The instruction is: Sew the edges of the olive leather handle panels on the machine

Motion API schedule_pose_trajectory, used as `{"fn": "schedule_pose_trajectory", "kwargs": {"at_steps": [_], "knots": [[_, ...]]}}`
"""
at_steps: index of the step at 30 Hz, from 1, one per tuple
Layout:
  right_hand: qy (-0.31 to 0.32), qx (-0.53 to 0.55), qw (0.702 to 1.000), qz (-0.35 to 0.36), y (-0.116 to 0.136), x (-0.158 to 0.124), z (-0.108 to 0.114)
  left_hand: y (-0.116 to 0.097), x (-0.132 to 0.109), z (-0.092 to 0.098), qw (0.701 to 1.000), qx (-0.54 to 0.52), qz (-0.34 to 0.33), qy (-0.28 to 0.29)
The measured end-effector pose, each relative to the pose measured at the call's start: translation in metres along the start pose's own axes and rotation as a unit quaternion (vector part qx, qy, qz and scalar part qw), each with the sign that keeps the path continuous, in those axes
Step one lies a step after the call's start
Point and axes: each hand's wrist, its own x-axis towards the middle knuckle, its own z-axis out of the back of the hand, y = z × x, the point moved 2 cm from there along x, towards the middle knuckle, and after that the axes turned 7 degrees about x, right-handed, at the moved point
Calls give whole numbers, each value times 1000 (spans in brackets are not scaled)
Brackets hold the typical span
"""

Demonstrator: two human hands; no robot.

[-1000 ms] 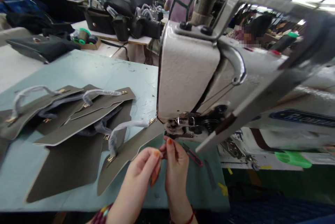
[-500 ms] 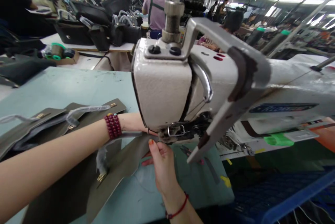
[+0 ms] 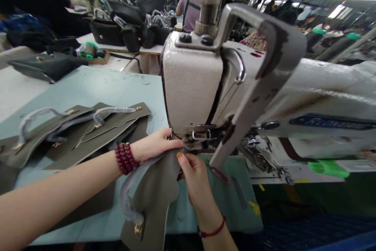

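A grey-brown bag panel (image 3: 157, 194) with a plastic-wrapped handle (image 3: 129, 200) hangs over the table's front edge, its top end under the head of a white sewing machine (image 3: 192, 82). My left hand (image 3: 155, 145), with a dark red bead bracelet on the wrist, lies on the panel's top edge beside the presser foot (image 3: 192, 143), fingers curled over it. My right hand (image 3: 195, 176) pinches the panel's right edge just below the foot.
A stack of similar panels (image 3: 79, 133) with wrapped handles lies left on the light blue table (image 3: 96, 86). Red-handled snips (image 3: 219, 174) rest right of my hand. Black bags (image 3: 126, 27) and thread spools (image 3: 92, 49) fill the tables behind. A person in a purple shirt (image 3: 192, 6) stands beyond.
The panel has been pulled toward me and now hangs over the table edge. My left hand drew back from behind the machine head onto the panel's top. A second ago both hands pinched something small.
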Motion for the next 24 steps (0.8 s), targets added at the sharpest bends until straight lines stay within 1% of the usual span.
{"fn": "schedule_pose_trajectory", "kwargs": {"at_steps": [1,3,6,8,10,12,13,14,15,17,18,20,22,24], "knots": [[8,-16,1000,0,2,0,4,4,-3,-4,1000,-9,8,4],[20,-43,999,-8,8,1,12,13,-7,-12,999,-17,23,-23],[26,-66,997,-20,18,0,22,22,-14,-18,995,-6,21,-100],[41,-66,997,-27,23,-3,28,28,-21,-19,989,-13,21,-146],[68,-58,995,-41,25,-10,32,39,-34,-21,979,-37,34,-199],[83,-37,994,-56,19,-20,33,56,-52,-25,967,-63,43,-241],[80,-21,995,-63,13,-25,32,65,-61,-30,966,-67,44,-248],[69,2,995,-69,6,-31,29,74,-69,-35,968,-59,42,-242],[53,28,995,-75,-3,-37,26,81,-75,-41,972,-34,36,-230],[7,76,995,-68,-19,-48,17,89,-83,-50,972,22,36,-229],[-16,78,995,-54,-25,-54,13,89,-84,-54,972,34,37,-227],[-54,26,998,-11,-30,-64,8,82,-81,-60,977,19,46,-206],[-78,-62,995,29,-27,-72,6,71,-76,-64,984,-23,57,-167],[-85,-126,987,46,-21,-77,8,61,-74,-65,983,-47,64,-164]]}}
